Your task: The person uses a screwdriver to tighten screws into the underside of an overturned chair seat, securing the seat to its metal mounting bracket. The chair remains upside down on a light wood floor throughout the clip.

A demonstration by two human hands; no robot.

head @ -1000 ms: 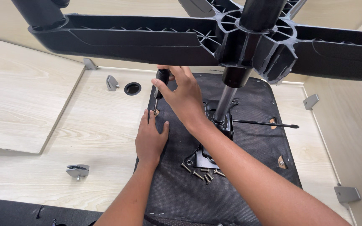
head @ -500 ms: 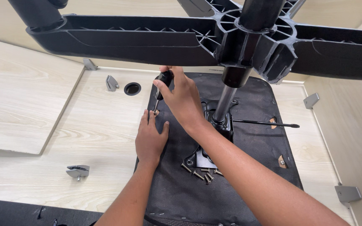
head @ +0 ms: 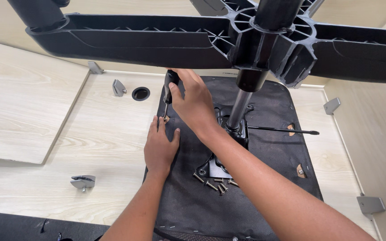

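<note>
On the upturned black seat base, the right hand grips a screwdriver upright near its left edge, while the left hand rests open and flat just below.

Pale wood-grain desk panels fill the frame under even indoor light; a raised panel lies at left; a round cable hole sits upper centre; grey metal brackets dot the edges; dark floor shows lower left.
</note>
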